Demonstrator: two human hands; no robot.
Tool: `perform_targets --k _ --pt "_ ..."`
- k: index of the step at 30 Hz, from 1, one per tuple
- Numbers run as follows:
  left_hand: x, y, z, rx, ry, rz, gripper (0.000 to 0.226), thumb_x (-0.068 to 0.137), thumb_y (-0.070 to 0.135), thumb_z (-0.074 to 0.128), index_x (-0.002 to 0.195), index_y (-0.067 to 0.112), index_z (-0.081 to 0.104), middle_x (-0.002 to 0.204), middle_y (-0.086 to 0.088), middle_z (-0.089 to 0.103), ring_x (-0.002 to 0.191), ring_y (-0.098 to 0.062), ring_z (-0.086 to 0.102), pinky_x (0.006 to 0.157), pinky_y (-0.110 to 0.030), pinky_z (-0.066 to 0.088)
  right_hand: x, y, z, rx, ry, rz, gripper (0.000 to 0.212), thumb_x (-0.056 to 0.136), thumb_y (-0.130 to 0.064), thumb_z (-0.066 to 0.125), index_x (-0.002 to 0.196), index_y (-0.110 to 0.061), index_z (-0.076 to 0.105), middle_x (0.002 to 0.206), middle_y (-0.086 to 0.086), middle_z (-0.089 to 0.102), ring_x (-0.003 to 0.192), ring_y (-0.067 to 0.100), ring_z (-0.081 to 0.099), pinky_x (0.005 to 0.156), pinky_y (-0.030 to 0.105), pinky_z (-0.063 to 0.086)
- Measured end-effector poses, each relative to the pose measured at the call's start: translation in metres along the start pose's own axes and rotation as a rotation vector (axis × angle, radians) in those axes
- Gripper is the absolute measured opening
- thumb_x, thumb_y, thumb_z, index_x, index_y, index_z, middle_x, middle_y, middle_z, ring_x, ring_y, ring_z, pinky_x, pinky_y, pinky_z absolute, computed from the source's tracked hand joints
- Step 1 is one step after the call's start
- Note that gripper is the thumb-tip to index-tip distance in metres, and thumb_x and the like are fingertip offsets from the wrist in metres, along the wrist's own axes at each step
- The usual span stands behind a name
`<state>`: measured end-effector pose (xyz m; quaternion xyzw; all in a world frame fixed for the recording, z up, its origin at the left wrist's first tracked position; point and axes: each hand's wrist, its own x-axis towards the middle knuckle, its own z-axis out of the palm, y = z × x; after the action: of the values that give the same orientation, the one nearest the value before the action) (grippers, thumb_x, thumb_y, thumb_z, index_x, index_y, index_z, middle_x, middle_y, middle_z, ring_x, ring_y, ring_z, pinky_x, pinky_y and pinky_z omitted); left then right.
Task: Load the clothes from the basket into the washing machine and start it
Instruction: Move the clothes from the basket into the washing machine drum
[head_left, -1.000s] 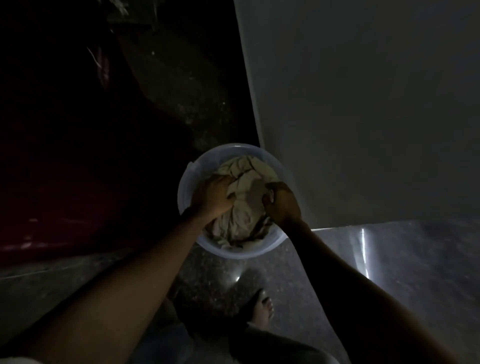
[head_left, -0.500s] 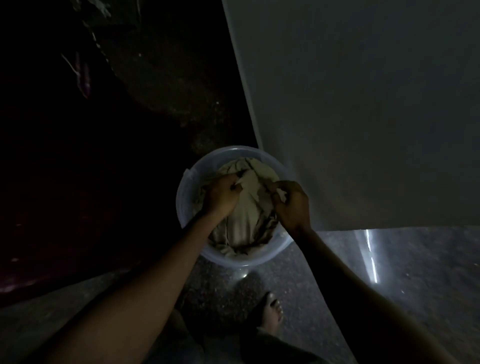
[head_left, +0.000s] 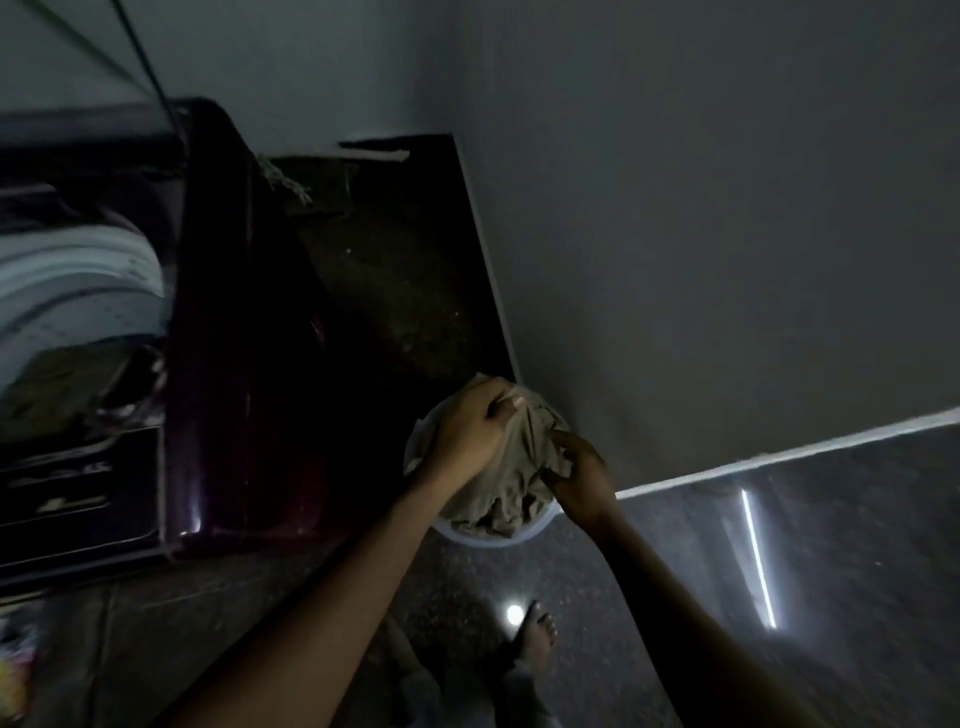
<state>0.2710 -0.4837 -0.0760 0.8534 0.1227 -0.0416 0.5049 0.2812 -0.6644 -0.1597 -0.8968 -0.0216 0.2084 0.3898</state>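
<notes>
1. Beige clothes (head_left: 511, 467): a crumpled bunch in a pale round plastic basket (head_left: 488, 540), piled above the rim. The basket stands on the floor, lower centre of view.
2. Left hand (head_left: 470, 434): fingers curled, gripping the cloth at the 11 o'clock side of the pile.
3. Right hand (head_left: 579, 470): fingers clenched on a fold at the 3 o'clock side.
4. Washing machine (head_left: 234, 364): dark maroon top-loader at 9 o'clock from the basket, near it but not touching. Its white drum ring (head_left: 78, 280) is exposed, with something olive inside (head_left: 57, 384); too dim to identify.
5. Grey wall (head_left: 727, 234): at 1 o'clock, just beside the basket.
6. Bare foot (head_left: 540, 634): at 6 o'clock, on the dark speckled floor (head_left: 675, 571).
7. Bright light streak (head_left: 758, 561): on the floor at 4 o'clock.
</notes>
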Motion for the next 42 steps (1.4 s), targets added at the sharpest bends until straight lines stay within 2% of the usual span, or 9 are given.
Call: perform_targets --k 5,9,16,20,23,27,31,37,42 --pt "-0.011 0.069 -0.049 -0.024 0.059 0.167 0.029 0.097 0.021 0.057 0.071 0.008 0.049 0.070 0.003 0.046 0.065 -0.009 0.047 0.063 -0.027 0.035 -0.025 -0.037 -0.030 0.052 0.049 -0.015 0.059 0.080 -0.004 0.068 0.135 -0.009 0.048 0.135 0.015 0.050 0.120 0.032 0.051 0.097 0.033 0.041" --pt "-0.018 0.097 -0.084 -0.062 0.069 0.214 0.025 0.095 0.019 0.055 0.081 -0.001 0.059 0.088 -0.017 0.061 0.082 -0.020 0.058 0.075 -0.035 0.043 -0.026 -0.048 -0.052 0.073 0.122 0.050 0.054 0.080 -0.008 0.062 0.133 -0.004 0.049 0.130 0.020 0.054 0.119 0.038 0.052 0.094 0.034 0.042" --pt "-0.021 0.145 -0.135 -0.183 0.093 0.260 0.030 0.099 0.023 0.054 0.086 -0.004 0.057 0.078 -0.006 0.053 0.074 -0.009 0.050 0.068 -0.028 0.037 -0.031 -0.074 -0.054 0.058 -0.089 0.069 0.071 0.079 -0.008 0.074 0.140 0.000 0.038 0.138 0.021 0.048 0.128 0.036 0.045 0.092 0.025 0.035" --pt "-0.027 0.165 -0.153 -0.249 0.107 0.322 0.029 0.099 0.024 0.054 0.084 -0.001 0.058 0.078 -0.006 0.053 0.076 -0.014 0.050 0.070 -0.032 0.037 -0.030 -0.072 -0.035 0.140 -0.181 0.199 0.093 0.072 -0.016 0.082 0.147 -0.007 0.026 0.144 0.017 0.041 0.130 0.034 0.042 0.102 0.037 0.039" --pt "-0.027 0.178 -0.166 -0.273 0.128 0.353 0.022 0.100 0.019 0.054 0.082 0.008 0.060 0.078 -0.002 0.054 0.075 -0.011 0.050 0.070 -0.028 0.037 -0.030 -0.071 -0.018 0.180 -0.188 0.253 0.078 0.082 -0.012 0.073 0.144 -0.003 0.028 0.138 0.020 0.046 0.122 0.033 0.048 0.098 0.038 0.043" --pt "-0.029 0.179 -0.177 -0.293 0.144 0.369 0.023 0.101 0.016 0.053 0.081 0.007 0.058 0.076 0.005 0.053 0.073 -0.005 0.050 0.069 -0.023 0.038 -0.026 -0.069 -0.013 0.006 -0.065 0.211 0.036 0.091 -0.017 0.057 0.125 -0.007 0.056 0.118 0.015 0.062 0.102 0.026 0.059 0.092 0.039 0.049" --pt "-0.027 0.167 -0.181 -0.268 0.172 0.370 0.028 0.101 0.015 0.052 0.087 -0.009 0.057 0.082 -0.004 0.054 0.082 -0.008 0.051 0.071 -0.021 0.038 -0.032 -0.086 -0.028 0.242 0.096 0.170 0.023 0.092 -0.009 0.050 0.110 -0.010 0.065 0.104 0.010 0.066 0.095 0.026 0.061 0.078 0.035 0.050" --pt "-0.027 0.141 -0.167 -0.093 0.195 0.246 0.024 0.102 0.023 0.051 0.081 0.010 0.057 0.075 0.006 0.056 0.066 0.002 0.049 0.058 -0.016 0.034 -0.039 -0.149 -0.078 0.443 0.267 -0.104 0.022 0.090 0.001 0.046 0.078 -0.011 0.060 0.076 0.001 0.060 0.072 0.013 0.053 0.065 0.028 0.042" --pt "-0.016 0.112 -0.154 0.246 0.041 0.037 0.023 0.099 0.020 0.050 0.113 0.008 0.064 0.116 -0.012 0.066 0.106 -0.026 0.062 0.086 -0.031 0.047 -0.043 -0.208 -0.113 0.442 0.285 -0.350 0.016 0.094 0.000 0.048 0.083 -0.003 0.059 0.077 0.003 0.059 0.067 0.008 0.051 0.059 0.015 0.041"
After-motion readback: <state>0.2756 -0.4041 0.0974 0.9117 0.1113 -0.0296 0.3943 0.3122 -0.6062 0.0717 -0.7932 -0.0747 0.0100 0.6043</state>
